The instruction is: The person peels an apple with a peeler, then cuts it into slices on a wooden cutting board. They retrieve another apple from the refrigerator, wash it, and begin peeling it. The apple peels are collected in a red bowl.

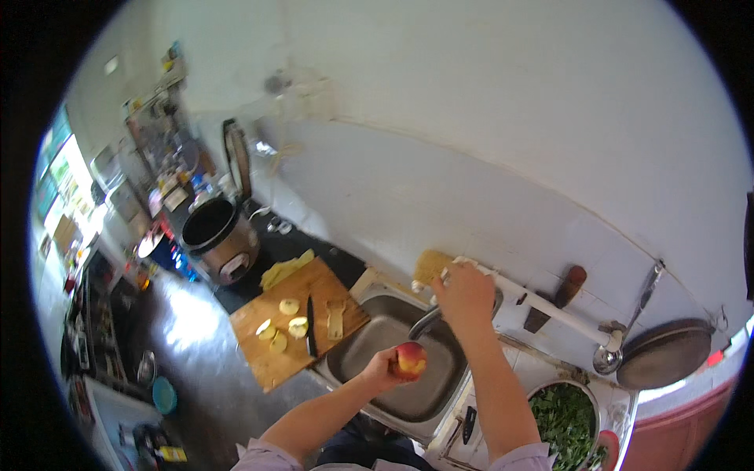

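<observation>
My left hand (383,371) holds a red and yellow fruit, perhaps an apple or a peach (410,361), over the stainless steel sink (424,403). My right hand (467,291) is raised at the curved metal faucet (425,322), by the wall; its fingers hide what they touch, so its grip is unclear. Left of the sink lies a wooden cutting board (259,315). On it are several pale, peeled fruit pieces (289,307), a knife with a dark handle and blade (311,327), and a peeler-like tool (335,321).
An open rice cooker (235,247) and a yellow cloth (287,269) stand and lie beyond the board. A basin of leafy greens (562,421) sits right of the sink. Along the wall run a white pipe (545,306), a hanging ladle (607,358) and a pan (665,356).
</observation>
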Demonstrator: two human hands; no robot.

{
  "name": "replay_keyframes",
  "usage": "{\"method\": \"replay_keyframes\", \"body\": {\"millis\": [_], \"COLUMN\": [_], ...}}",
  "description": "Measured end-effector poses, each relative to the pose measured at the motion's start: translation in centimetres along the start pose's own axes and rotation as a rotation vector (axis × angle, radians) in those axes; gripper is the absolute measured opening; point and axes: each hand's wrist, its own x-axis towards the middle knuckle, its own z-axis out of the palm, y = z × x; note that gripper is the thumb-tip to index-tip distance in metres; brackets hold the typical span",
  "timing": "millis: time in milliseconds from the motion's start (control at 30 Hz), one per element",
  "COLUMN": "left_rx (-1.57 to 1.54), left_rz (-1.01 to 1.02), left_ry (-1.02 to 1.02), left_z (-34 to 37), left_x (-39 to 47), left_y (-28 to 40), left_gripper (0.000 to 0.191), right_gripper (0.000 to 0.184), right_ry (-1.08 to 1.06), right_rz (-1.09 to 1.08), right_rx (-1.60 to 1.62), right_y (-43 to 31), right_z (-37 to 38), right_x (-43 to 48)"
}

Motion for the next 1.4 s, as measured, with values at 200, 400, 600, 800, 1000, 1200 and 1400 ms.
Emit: {"method": "replay_keyframes", "body": {"millis": [200, 400, 600, 800, 1000, 1200, 1400], "left_rx": [0.056, -0.083, -0.090, -0.160, -0.331, 0.113, -0.006], "left_rz": [-0.122, -0.205, -0.155, -0.240, -0.260, -0.284, -0.243], "left_ry": [-0.133, -0.365, -0.318, -0.323, -0.505, -0.103, -0.104], "left_z": [2.9, 2.6, 4.8, 3.0, -3.9, -4.3, -1.7], "left_x": [7.6, 10.5, 9.5, 11.0, 15.7, 13.8, 12.3], "left_y": [1.1, 0.4, 1.6, 1.3, 0.3, 3.7, 3.6], "left_gripper": [0.041, 0.036, 0.037, 0.031, 0.030, 0.042, 0.065], "right_gripper": [0.030, 0.032, 0.030, 0.022, 0.022, 0.028, 0.037], "right_ry": [-0.015, 0.098, 0.319, 0.580, 0.199, 0.025, -0.067], "right_rz": [0.030, -0.008, -0.128, 0.241, 0.385, 0.605, 0.868], "right_rx": [0.155, 0.156, 0.223, 0.608, 0.646, 0.996, 1.048], "right_y": [0.2, -0.1, 1.3, 3.3, 6.6, 6.9, 6.6], "right_z": [-0.4, -0.1, 1.4, 10.3, 21.8, 24.2, 24.9], "right_x": [0.2, -0.3, -1.5, -10.4, -10.5, -8.0, -6.7]}}
